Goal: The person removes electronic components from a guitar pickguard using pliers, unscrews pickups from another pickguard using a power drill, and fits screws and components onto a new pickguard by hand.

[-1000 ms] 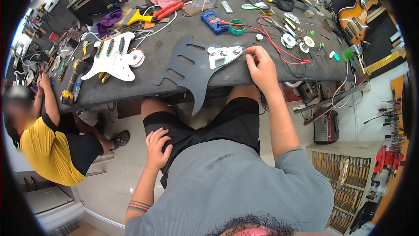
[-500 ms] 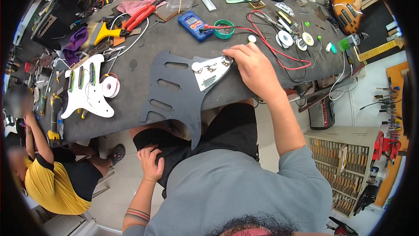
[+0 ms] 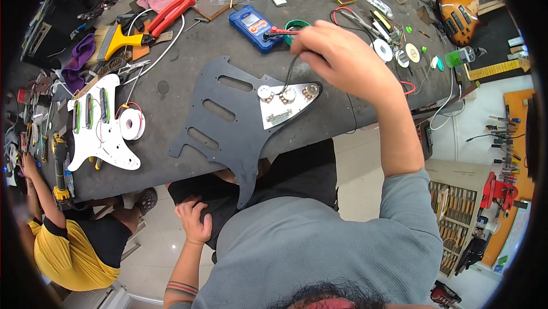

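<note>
My right hand (image 3: 341,60) is raised over the upper right of a black guitar pickguard (image 3: 220,89), its fingers pinched on a thin black wire (image 3: 290,73). The wire hangs down toward a silvery plate (image 3: 285,113) on the pickguard. Three round potentiometers (image 3: 287,95) and a small blade switch (image 3: 279,116) sit on that plate. Just behind my fingers lie a blue meter (image 3: 256,29) with a red lead and a green round container (image 3: 296,28), partly covered by my hand. My left hand (image 3: 194,218) rests on my thigh, fingers lying apart, holding nothing.
A white pickguard (image 3: 103,123) with pickups lies left, beside a wire spool (image 3: 132,124). Red-handled cutters (image 3: 172,13) and a yellow brush (image 3: 123,40) lie behind it. A person in a yellow shirt (image 3: 74,255) sits at left. A sunburst guitar (image 3: 459,17) stands far right.
My right hand has left the plate's corner and risen up and right, now with the black wire in its fingers. The view has shifted slightly. My left hand stays on my thigh.
</note>
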`<state>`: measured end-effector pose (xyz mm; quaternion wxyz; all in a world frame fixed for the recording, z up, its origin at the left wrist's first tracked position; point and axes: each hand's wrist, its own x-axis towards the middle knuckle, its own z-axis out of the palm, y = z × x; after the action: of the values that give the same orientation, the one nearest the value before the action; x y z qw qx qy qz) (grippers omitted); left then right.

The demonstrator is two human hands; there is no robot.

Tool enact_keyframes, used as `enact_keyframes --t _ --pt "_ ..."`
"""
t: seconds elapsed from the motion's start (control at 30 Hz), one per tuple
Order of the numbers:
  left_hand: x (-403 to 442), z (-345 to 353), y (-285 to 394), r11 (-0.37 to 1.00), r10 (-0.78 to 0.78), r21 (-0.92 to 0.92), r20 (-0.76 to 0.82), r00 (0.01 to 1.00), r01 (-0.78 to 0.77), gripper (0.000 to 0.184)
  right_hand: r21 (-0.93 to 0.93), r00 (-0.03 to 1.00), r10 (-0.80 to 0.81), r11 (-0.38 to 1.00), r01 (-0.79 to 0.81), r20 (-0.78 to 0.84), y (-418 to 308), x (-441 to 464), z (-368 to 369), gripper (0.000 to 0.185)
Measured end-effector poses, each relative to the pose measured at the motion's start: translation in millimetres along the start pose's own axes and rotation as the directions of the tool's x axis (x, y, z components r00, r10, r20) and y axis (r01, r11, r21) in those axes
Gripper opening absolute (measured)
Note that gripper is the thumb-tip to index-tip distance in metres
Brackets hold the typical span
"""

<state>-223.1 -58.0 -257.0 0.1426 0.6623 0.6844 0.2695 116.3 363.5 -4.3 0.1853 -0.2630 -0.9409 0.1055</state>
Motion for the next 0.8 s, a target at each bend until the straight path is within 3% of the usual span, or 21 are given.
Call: enact_keyframes --t 0.33,0.6,0.8 --pt "-3 3 -3 1.000 -0.009 0.009 -0.004 1.000 0.009 0.031 -0.076 0.984 0.150 0.987 -0.143 0.098 12 -10 26 0.011" --pt "-9 7 -11 0.999 -0.034 0.041 0.045 0.998 0.032 0.033 -0.062 0.981 0.177 0.983 -0.173 0.073 7 -44 26 0.013" --pt "-5 7 -5 0.998 -0.030 0.056 0.041 0.999 0.028 0.032 0.136 0.975 0.222 0.965 -0.223 0.022 14 -73 29 0.020"
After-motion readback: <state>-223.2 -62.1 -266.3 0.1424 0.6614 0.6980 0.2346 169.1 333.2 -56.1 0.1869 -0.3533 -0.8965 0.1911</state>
